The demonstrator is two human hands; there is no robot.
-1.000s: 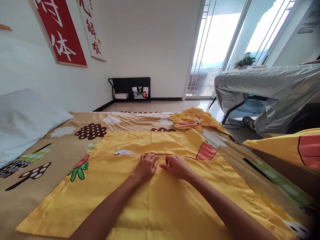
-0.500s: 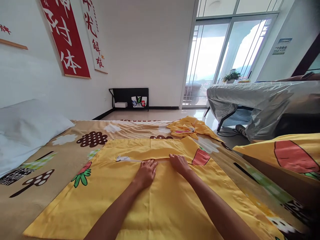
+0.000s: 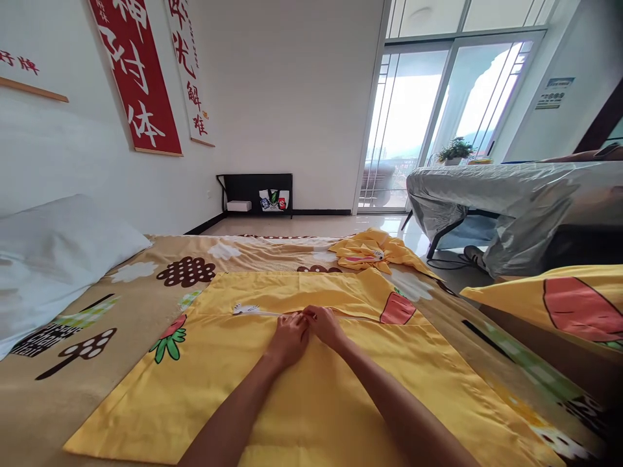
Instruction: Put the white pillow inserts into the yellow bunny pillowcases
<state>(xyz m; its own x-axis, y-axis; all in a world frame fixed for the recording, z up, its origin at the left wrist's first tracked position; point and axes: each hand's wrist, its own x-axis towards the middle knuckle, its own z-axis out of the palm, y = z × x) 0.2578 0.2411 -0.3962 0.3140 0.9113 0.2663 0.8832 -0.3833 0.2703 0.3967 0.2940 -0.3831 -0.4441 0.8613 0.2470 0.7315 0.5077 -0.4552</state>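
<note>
A yellow pillowcase with carrot prints lies spread flat on a patterned bedsheet. Across its upper part runs a slit with a pale edge, and a bit of white animal print shows at the left end. My left hand rests on the cloth at this slit, its fingers bent and closed on the edge. Right beside it, my right hand pinches the same edge, thumb and fingers together. The two hands touch or nearly touch, and the fingertips are partly hidden.
A crumpled yellow cloth lies at the bed's far edge. Another yellow carrot-print cloth is at the right, a white pillow at the left. Beyond stand a plastic-covered table and a low black shelf.
My right hand has moved left along the slit, up against my left hand, and now pinches there. My left hand has stayed about in place. The view has shifted slightly.
</note>
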